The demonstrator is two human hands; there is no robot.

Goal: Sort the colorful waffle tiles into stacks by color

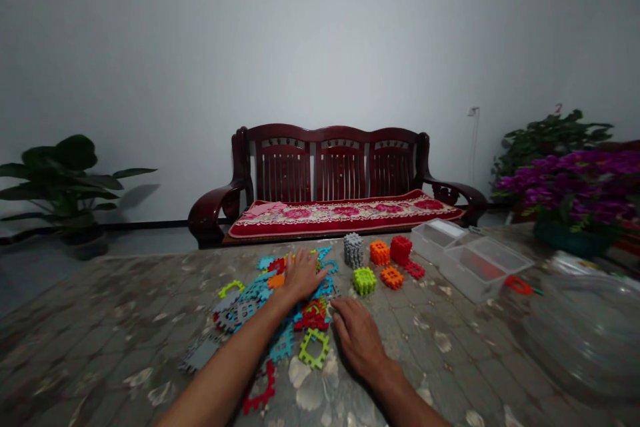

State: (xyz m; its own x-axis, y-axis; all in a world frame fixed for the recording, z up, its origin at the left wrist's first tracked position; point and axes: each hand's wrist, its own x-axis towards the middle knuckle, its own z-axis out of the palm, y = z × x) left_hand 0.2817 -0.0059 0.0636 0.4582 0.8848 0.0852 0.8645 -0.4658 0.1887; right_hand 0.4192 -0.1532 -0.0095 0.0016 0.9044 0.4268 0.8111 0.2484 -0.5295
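My left hand (303, 275) lies over a loose heap of plastic interlocking tiles, its fingers stretched out and apart. Beneath and around it are blue tiles (284, 341), grey tiles (245, 310), and red tiles (314, 315), some solid and some frame-shaped. At the heap's right edge rests my right hand (357, 333), fingers loosely extended, holding nothing that I can see. A lime-green frame tile (315, 348) lies just left of it. Past the hands stand a grey stack (353, 250), a lime-green stack (365, 281), orange stacks (380, 253) and a red stack (401, 249).
The patterned tablecloth (450, 360) covers the table. A clear plastic box (480, 273) sits at the right, near transparent round containers (590, 327) and a purple flower pot (575, 233). A wooden bench (340, 167) stands behind; a potted plant (75, 187) is left.
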